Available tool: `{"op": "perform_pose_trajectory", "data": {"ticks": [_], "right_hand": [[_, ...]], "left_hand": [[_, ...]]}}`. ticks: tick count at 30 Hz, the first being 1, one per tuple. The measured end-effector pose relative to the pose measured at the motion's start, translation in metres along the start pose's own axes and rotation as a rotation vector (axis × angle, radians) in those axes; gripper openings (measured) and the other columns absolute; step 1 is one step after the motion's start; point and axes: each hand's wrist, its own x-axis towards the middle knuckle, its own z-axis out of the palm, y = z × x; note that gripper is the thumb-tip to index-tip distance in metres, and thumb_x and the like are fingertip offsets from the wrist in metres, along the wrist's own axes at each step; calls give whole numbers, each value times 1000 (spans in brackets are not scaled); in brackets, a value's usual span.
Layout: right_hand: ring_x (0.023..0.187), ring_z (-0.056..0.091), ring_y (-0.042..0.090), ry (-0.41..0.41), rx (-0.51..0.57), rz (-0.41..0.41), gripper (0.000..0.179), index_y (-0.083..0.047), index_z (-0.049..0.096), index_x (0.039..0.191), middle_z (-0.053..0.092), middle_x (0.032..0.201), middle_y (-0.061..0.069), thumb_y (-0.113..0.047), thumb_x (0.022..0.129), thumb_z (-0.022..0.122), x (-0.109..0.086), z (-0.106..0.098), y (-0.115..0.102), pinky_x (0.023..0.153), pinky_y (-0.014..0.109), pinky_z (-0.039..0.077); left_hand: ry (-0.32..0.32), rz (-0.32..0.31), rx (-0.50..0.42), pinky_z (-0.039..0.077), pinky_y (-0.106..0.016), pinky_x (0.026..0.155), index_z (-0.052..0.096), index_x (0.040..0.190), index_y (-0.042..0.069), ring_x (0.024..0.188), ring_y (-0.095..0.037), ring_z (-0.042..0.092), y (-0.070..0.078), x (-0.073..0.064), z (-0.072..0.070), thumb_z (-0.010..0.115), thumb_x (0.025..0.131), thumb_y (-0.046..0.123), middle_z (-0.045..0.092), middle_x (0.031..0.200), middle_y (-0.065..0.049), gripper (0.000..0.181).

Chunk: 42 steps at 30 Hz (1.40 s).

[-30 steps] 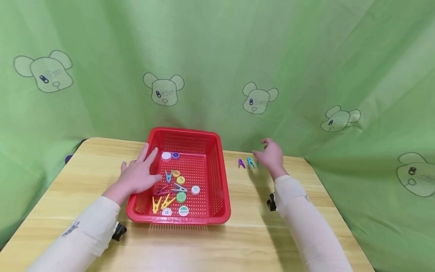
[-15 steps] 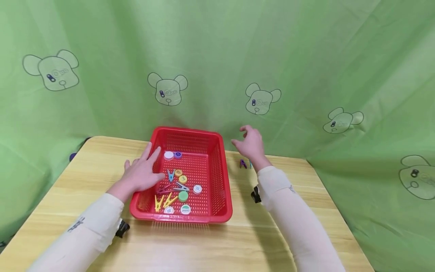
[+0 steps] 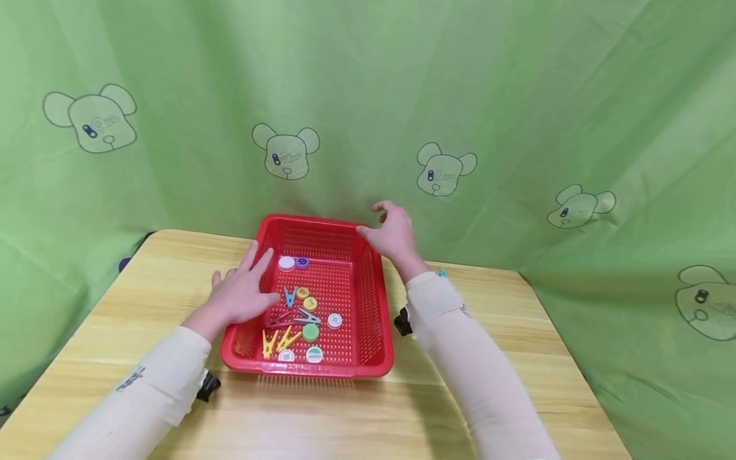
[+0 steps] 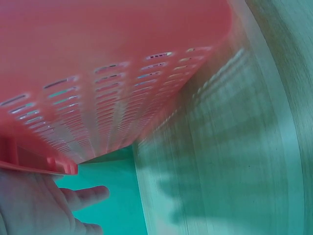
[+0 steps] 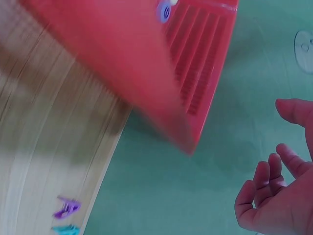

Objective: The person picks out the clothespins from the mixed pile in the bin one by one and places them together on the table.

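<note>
A red basket [image 3: 368, 370] stands on the table with bottle caps and clothespins in it. My left hand [image 3: 241, 294] lies over its left rim, fingers spread and straight; in the left wrist view the palm is against the rim. My right hand [image 3: 393, 233] hangs by the far right corner, fingers loosely bent around nothing; the right wrist view has it apart from the basket. Inside are a blue clothespin [image 3: 290, 296], a grey clothespin [image 3: 308, 317], a dark red one and yellow ones. A purple clothespin [image 5: 67, 209] and a teal clothespin [image 5: 66, 229] lie on the table.
A green curtain [image 3: 356, 96] hangs right behind the wooden table [image 3: 489, 332] and along its sides. Among the caps are a green cap [image 3: 310, 332], a purple cap [image 3: 301, 262] and several white or yellow ones. My right forearm hides part of the table.
My right hand has moved left from above the loose clothespins to the basket's far right corner. My left hand keeps its place on the rim. The view has shifted slightly.
</note>
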Motion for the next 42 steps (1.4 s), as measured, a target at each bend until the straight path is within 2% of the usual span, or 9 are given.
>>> {"op": "perform_pose_trajectory", "data": {"ticks": [11,16,19,26,28,36,42], "right_hand": [[96,56,22,-89,38,-52,52,-13,60,130,58,111,7,-28,85,81,-12,37,-38,79,37,53],[99,57,21,-165,56,-91,50,-13,60,129,60,115,9,-26,85,81,-18,60,-45,82,36,53],[100,54,21,-198,65,-114,51,-12,60,129,60,118,11,-25,85,82,-23,74,-45,82,36,53],[100,55,21,-273,83,-164,52,-12,63,128,59,111,4,-23,82,85,-32,100,-40,82,35,52],[102,56,23,-304,94,-176,52,-11,63,128,61,113,7,-21,82,85,-32,106,-36,83,35,52],[102,59,25,-378,130,-153,52,-13,64,127,63,118,13,-19,80,86,-33,116,-27,82,35,54],[103,60,26,-499,129,-145,53,-17,64,128,62,121,15,-16,80,86,-35,120,-22,83,37,55]], "left_hand": [[-4,8,4,-5,-79,102,10,162,16,132,-61,32,-2,1,-1,64,89,45,-13,166,-9,95],[-11,5,16,-3,-79,103,9,162,16,132,-61,32,-3,1,-2,64,90,46,-14,166,-9,95],[-14,7,21,-2,-80,102,10,162,15,131,-62,33,-2,2,-3,63,90,47,-13,166,-10,95],[-13,5,25,0,-80,103,12,162,15,131,-61,33,-2,1,-4,63,91,46,-13,166,-10,93],[-12,7,25,1,-80,103,12,162,14,131,-62,33,-2,0,-4,63,91,46,-12,166,-11,93],[-8,3,19,0,-79,103,12,162,15,131,-61,33,-1,1,-3,63,91,45,-12,166,-9,93],[-6,-2,15,1,-80,103,12,162,16,131,-61,35,-4,3,-1,63,90,47,-12,166,-8,94]]}}
